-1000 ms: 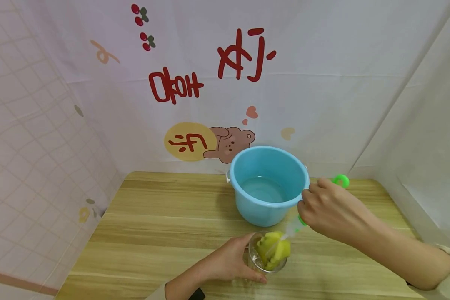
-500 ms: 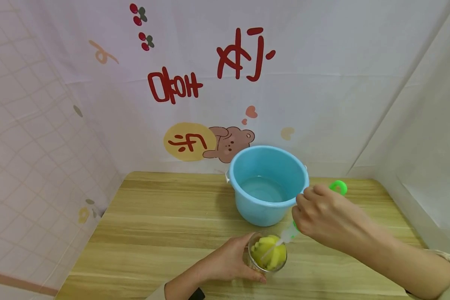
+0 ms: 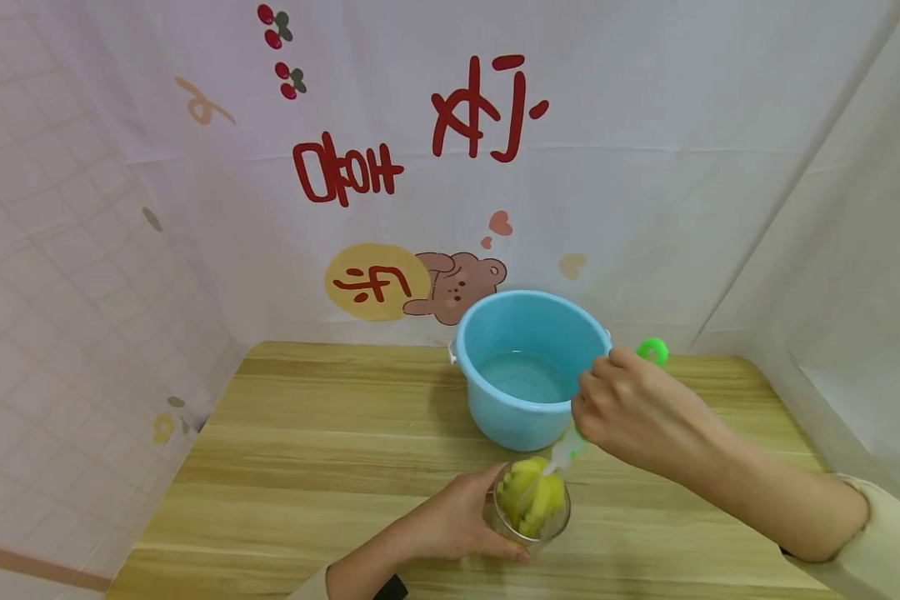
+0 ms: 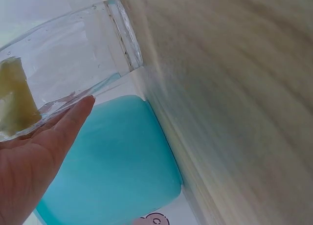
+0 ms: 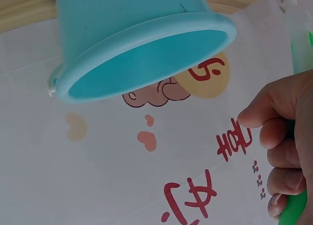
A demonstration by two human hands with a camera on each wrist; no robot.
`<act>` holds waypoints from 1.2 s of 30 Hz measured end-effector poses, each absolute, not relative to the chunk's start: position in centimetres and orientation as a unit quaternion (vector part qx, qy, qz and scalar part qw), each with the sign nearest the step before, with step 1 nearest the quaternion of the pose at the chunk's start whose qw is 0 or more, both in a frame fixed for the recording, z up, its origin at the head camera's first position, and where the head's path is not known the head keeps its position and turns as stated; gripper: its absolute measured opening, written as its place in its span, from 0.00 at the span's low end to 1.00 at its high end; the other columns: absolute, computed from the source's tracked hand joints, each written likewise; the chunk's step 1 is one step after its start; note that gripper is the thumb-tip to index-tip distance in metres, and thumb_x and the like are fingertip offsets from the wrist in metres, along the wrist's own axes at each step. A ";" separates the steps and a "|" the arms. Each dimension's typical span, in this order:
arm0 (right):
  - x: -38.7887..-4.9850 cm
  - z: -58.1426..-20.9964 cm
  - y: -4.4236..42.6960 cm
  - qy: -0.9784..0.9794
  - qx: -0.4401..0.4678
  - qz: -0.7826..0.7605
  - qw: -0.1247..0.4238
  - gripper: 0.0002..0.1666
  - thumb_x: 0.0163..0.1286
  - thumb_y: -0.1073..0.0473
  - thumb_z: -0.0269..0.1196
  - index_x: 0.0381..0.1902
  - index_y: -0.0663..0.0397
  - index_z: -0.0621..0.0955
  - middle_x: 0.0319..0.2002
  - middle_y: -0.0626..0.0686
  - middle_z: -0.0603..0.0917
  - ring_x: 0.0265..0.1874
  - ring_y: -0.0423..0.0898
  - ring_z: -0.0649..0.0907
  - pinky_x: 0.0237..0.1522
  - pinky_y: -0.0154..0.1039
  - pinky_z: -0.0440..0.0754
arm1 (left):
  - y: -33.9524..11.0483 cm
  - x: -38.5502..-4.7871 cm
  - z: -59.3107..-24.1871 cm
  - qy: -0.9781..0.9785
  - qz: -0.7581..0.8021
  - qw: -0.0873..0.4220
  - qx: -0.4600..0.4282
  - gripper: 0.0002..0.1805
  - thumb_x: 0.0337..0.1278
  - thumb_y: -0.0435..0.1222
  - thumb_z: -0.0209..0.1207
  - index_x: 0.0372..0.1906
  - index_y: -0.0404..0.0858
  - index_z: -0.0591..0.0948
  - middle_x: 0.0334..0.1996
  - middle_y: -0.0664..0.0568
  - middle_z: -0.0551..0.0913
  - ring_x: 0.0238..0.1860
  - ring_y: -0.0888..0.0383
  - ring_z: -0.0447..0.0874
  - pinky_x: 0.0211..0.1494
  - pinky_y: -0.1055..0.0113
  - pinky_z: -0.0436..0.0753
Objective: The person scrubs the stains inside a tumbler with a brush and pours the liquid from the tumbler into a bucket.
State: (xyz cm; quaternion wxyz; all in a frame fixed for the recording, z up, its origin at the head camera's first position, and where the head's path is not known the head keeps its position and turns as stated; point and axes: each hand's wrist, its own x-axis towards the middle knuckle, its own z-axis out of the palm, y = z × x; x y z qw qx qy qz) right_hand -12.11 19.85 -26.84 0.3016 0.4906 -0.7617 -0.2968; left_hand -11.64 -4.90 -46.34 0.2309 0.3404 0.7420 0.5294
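A clear drinking glass (image 3: pixel 552 527) is held by my left hand (image 3: pixel 456 518), thumb on the near side and fingers on the far side. The yellow sponge head of a cup brush (image 3: pixel 529 493) sits in the mouth of the glass, its top at about rim height. My right hand (image 3: pixel 641 417) grips the brush's green and clear handle in a fist, and the green looped end (image 3: pixel 653 351) sticks out behind it. In the left wrist view the sponge (image 4: pixel 15 95) shows through the glass wall near the mouth end, with the base end clear of it.
A light blue bucket (image 3: pixel 504 421) with some water in the bottom stands just behind the glass, close to my right hand. The wooden table (image 3: pixel 330 442) ends at a white printed cloth (image 3: pixel 645 200) behind, with cloth also along both sides.
My right hand has shifted a little left and, lately, up. The sponge head went down into the glass, then rose back towards the rim. The left hand stays around the glass.
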 end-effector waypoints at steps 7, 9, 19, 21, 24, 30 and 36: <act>-12.6 -27.2 20.8 -0.777 0.481 -0.281 0.294 0.27 0.45 0.78 0.61 0.15 0.53 0.55 0.15 0.50 0.56 0.17 0.44 0.57 0.26 0.35 0.55 | -5.0 -11.6 -46.4 0.741 0.529 0.230 0.343 0.47 0.50 0.44 0.81 0.75 0.55 0.69 0.63 0.68 0.78 0.64 0.67 0.76 0.69 0.69 0.74; -12.7 -27.2 21.2 -0.778 0.481 -0.281 0.291 0.27 0.44 0.77 0.62 0.15 0.53 0.56 0.16 0.49 0.56 0.17 0.44 0.57 0.26 0.35 0.55 | -5.0 -11.6 -46.4 0.742 0.529 0.229 0.344 0.47 0.50 0.44 0.81 0.75 0.55 0.69 0.64 0.68 0.78 0.65 0.67 0.75 0.68 0.68 0.74; -12.1 -27.4 22.9 -0.781 0.482 -0.276 0.285 0.21 0.57 0.79 0.46 0.17 0.54 0.55 0.17 0.49 0.54 0.18 0.42 0.56 0.25 0.35 0.55 | -4.8 -11.5 -46.4 0.741 0.531 0.224 0.344 0.48 0.49 0.44 0.82 0.75 0.55 0.69 0.64 0.67 0.78 0.64 0.66 0.76 0.68 0.65 0.77; -11.9 -27.4 23.1 -0.779 0.483 -0.275 0.289 0.20 0.62 0.80 0.36 0.17 0.54 0.55 0.18 0.49 0.54 0.18 0.43 0.56 0.25 0.35 0.56 | -4.8 -11.5 -46.4 0.747 0.525 0.220 0.343 0.48 0.49 0.45 0.82 0.75 0.55 0.69 0.63 0.67 0.78 0.64 0.66 0.76 0.68 0.66 0.77; -11.5 -27.3 23.2 -0.774 0.488 -0.274 0.296 0.23 0.66 0.80 0.27 0.17 0.54 0.55 0.17 0.50 0.55 0.18 0.43 0.56 0.25 0.35 0.56 | -4.8 -11.4 -46.3 0.758 0.515 0.222 0.332 0.47 0.48 0.46 0.82 0.74 0.53 0.70 0.63 0.66 0.78 0.63 0.66 0.76 0.66 0.68 0.77; -10.4 -26.7 22.4 -0.756 0.502 -0.275 0.318 0.24 0.66 0.82 0.28 0.17 0.57 0.55 0.17 0.51 0.55 0.17 0.43 0.55 0.24 0.34 0.53 | -4.9 -11.5 -46.2 0.763 0.510 0.228 0.324 0.44 0.48 0.45 0.82 0.70 0.50 0.73 0.62 0.66 0.78 0.63 0.66 0.76 0.65 0.68 0.78; -10.1 -26.1 21.0 -0.738 0.511 -0.278 0.341 0.21 0.64 0.83 0.34 0.17 0.58 0.54 0.17 0.51 0.55 0.17 0.43 0.55 0.24 0.34 0.52 | -5.0 -11.5 -46.3 0.759 0.514 0.226 0.330 0.47 0.48 0.44 0.82 0.73 0.49 0.71 0.64 0.65 0.78 0.63 0.67 0.76 0.66 0.69 0.77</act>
